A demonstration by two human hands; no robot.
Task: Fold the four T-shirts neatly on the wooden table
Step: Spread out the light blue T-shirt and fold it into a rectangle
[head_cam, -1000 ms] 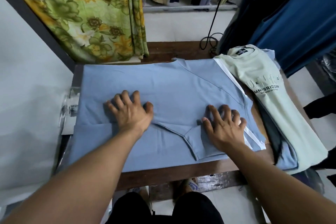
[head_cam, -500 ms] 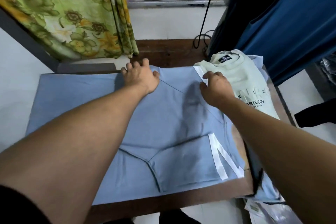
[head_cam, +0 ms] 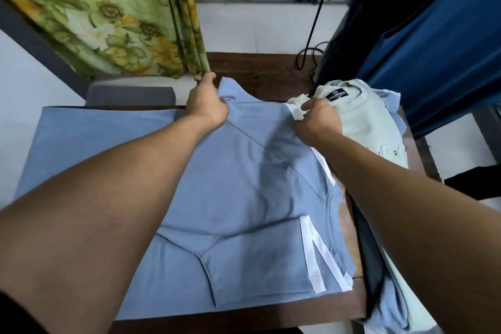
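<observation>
The blue T-shirt (head_cam: 244,184) lies spread across the wooden table (head_cam: 257,70). Most of it is on the near side of both sets of fingers, and its body runs out past the left arm to the table's left end. The left hand (head_cam: 207,106) grips the shirt's far edge. Its fingers (head_cam: 210,80) are curled over the cloth with the thumb closed against them, and the fabric rises in a small peak just right of them. The right hand (head_cam: 318,119) holds the same far edge further right, where a white stripe (head_cam: 294,114) runs. Its fingers (head_cam: 307,104) are bunched and pinch that striped corner. Between the two grips the cloth sags in soft creases.

Nearer than the fingers, a sleeve is folded in over the shirt's body. More white striping (head_cam: 309,252) shows near the table's front right.

Just right of the right fingers, a pale green T-shirt (head_cam: 366,122) with a dark neck label tops a pile. A dark garment (head_cam: 371,266) and a light blue one lie under it along the table's right edge.

Beyond the left fingers hangs a green floral curtain (head_cam: 108,22), almost touching them. Beyond the right fingers a black cable (head_cam: 306,59) loops on the bare wood, and deep blue cloth (head_cam: 433,49) hangs to its right.
</observation>
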